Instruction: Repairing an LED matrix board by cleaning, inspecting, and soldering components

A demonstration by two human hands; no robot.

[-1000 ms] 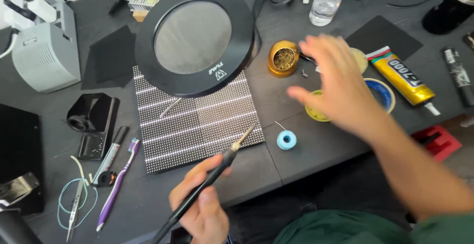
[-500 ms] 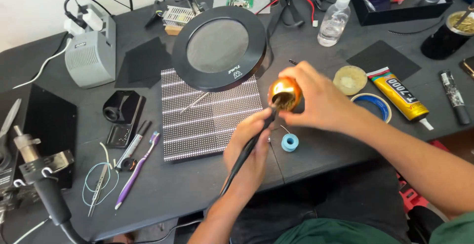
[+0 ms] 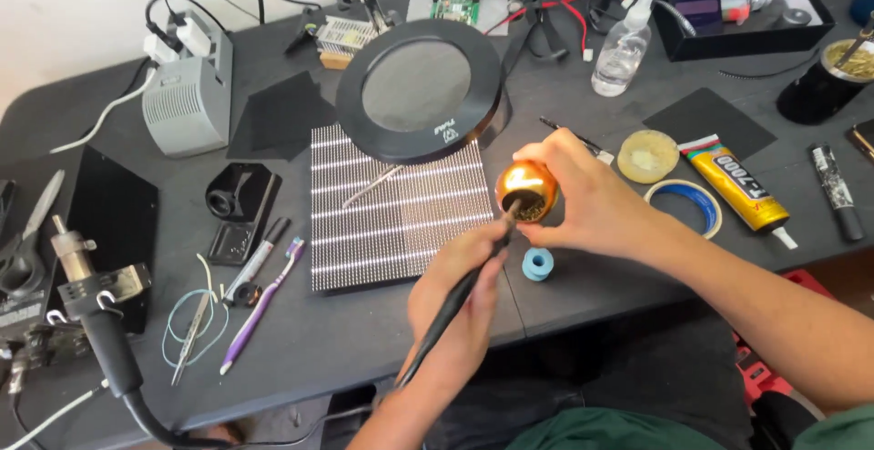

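Observation:
My right hand (image 3: 592,200) grips a round gold tip-cleaner pot (image 3: 526,188), lifted and tilted toward me above the table. My left hand (image 3: 460,286) holds a black soldering iron (image 3: 455,300) like a pen, its tip pushed into the pot's opening. Just left of both hands lies a striped LED matrix panel (image 3: 401,209) with metal tweezers (image 3: 369,186) on it. A round black magnifier lamp (image 3: 419,86) hangs over the panel's far edge. A small blue spool (image 3: 538,264) sits below the pot.
A grey soldering station (image 3: 187,100), a black holder (image 3: 238,209), a marker and a purple toothbrush (image 3: 259,300) lie left. A hot-air wand (image 3: 91,323) rests at the near left. Tape roll (image 3: 685,206), glue tube (image 3: 737,186), clear bottle (image 3: 624,45) and dark cup (image 3: 819,86) stand right.
My right hand picked the gold pot up from the table and brought it near. My left hand raised the iron and put its tip into the pot.

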